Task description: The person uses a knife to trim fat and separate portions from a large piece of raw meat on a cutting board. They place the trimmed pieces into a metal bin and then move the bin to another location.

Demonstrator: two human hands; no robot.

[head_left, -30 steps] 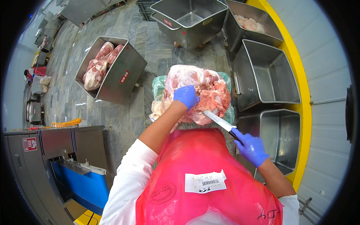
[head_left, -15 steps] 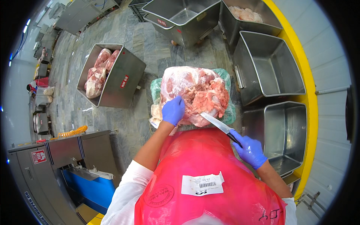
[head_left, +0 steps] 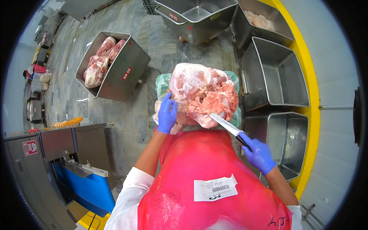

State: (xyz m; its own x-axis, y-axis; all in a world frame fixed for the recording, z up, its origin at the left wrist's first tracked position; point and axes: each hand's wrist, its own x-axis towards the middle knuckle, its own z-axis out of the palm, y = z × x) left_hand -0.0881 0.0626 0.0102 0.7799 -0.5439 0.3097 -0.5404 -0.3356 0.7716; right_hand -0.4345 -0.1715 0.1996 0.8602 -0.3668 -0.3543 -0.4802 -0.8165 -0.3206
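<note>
A large pale pink piece of meat (head_left: 199,76) with ragged red flesh on its right side rests on green plastic wrap (head_left: 163,82). My left hand (head_left: 167,115), in a blue glove, is at the meat's lower left edge with fingers slightly apart, gripping nothing that I can see. My right hand (head_left: 257,153), also gloved blue, holds a black-handled knife (head_left: 226,124), whose tip touches the lower front of the meat. A red plastic apron (head_left: 191,157) with a white label covers my front.
A steel bin with meat chunks (head_left: 126,61) stands at left. Steel bins (head_left: 278,76) line the right beside a yellow strip (head_left: 312,115), one (head_left: 278,19) holding pale meat. Another bin (head_left: 195,27) is at the back. A steel machine (head_left: 34,165) with a blue panel fills the lower left.
My left hand has moved left and down from the middle of the meat to its left edge, its fingers less curled. The right hand keeps the knife at the meat's front.
</note>
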